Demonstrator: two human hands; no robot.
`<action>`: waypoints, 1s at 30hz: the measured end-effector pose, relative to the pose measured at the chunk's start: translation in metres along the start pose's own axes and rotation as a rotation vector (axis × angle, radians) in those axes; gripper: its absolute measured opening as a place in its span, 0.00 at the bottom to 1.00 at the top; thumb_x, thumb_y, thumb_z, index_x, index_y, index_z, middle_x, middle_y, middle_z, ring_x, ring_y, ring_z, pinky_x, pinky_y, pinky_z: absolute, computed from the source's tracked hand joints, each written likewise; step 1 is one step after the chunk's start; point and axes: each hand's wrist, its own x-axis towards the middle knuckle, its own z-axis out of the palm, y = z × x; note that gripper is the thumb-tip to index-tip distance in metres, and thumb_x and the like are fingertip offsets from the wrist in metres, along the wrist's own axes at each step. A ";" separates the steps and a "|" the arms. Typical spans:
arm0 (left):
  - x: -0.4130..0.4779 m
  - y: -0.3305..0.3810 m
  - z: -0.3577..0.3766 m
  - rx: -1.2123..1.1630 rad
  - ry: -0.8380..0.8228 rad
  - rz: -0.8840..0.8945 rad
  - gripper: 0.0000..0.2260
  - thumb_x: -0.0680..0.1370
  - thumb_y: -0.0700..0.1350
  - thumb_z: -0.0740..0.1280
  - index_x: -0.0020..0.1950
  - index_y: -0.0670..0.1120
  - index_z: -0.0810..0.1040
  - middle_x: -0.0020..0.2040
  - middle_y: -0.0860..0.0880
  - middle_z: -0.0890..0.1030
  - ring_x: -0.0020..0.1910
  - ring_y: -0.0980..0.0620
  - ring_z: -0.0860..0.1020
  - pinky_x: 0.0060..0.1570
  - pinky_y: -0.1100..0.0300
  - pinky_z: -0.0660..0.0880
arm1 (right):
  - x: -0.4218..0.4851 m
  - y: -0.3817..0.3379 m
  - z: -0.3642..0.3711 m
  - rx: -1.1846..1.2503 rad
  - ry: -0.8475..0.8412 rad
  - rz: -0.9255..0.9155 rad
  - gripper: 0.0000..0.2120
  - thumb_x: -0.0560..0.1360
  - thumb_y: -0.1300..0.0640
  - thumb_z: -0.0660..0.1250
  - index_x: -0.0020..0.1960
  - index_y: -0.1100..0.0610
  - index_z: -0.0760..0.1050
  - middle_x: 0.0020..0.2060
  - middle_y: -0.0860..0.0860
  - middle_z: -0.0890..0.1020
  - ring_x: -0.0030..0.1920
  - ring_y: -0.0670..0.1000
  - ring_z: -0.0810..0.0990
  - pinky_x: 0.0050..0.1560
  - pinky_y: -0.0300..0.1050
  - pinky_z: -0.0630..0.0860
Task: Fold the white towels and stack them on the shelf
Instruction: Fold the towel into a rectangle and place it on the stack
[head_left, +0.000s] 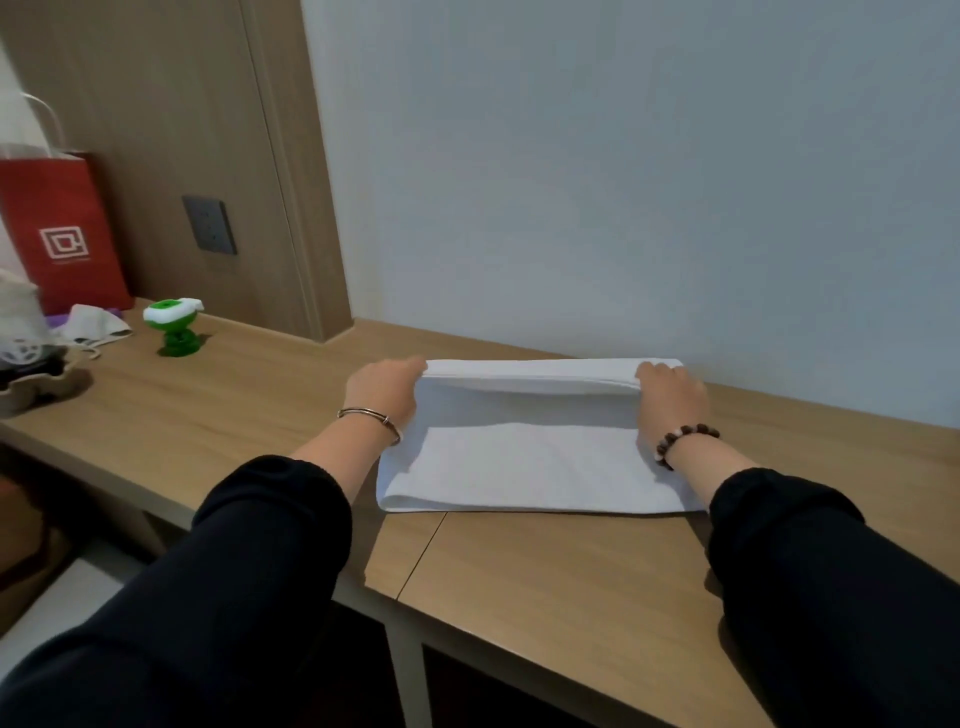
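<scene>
Plainly seen from the head camera, a light wooden desk (571, 597) runs along a pale blue-grey wall (623, 182), with a thin seam (423, 553) crossing its top near the front edge. A white towel (530, 462) lies flat on the desk just in front of the wall, and its far edge is doubled into a thick fold. The left hand (387, 387) grips the left end of that fold, and the right hand (670, 397) grips the right end. The two hands are well apart, with fingers curled over the cloth. The left wrist wears a metal bangle (371, 418), the right a bead bracelet (683, 444), and both arms are in black sleeves (260, 545).

To the left, a wood-grain panel (156, 130) meets the wall and carries a dark socket plate (209, 224). A red paper bag (57, 228) stands against the panel at the desk's far left. Near it are a small green and white gadget (174, 325) and a crumpled pale cloth (96, 322). Dark open space shows under the desktop.
</scene>
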 end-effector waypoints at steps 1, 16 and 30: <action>-0.003 0.001 -0.004 -0.028 0.053 -0.002 0.20 0.75 0.35 0.58 0.63 0.52 0.74 0.53 0.45 0.81 0.50 0.41 0.78 0.40 0.56 0.69 | -0.002 0.001 -0.007 0.038 0.066 0.024 0.16 0.75 0.67 0.58 0.61 0.56 0.70 0.55 0.54 0.77 0.58 0.56 0.73 0.56 0.49 0.67; -0.123 -0.006 0.009 -0.235 -0.024 0.078 0.16 0.76 0.38 0.61 0.61 0.51 0.77 0.62 0.50 0.77 0.63 0.49 0.73 0.60 0.55 0.70 | -0.106 0.026 -0.023 0.197 -0.064 -0.110 0.18 0.71 0.71 0.60 0.53 0.54 0.78 0.52 0.53 0.79 0.55 0.56 0.72 0.54 0.47 0.65; -0.121 -0.005 0.007 -0.947 0.122 -0.484 0.17 0.74 0.40 0.54 0.52 0.49 0.80 0.55 0.46 0.78 0.53 0.46 0.75 0.53 0.52 0.73 | -0.095 0.074 -0.025 0.821 -0.071 0.573 0.16 0.76 0.63 0.56 0.51 0.67 0.80 0.52 0.65 0.81 0.53 0.64 0.78 0.53 0.54 0.74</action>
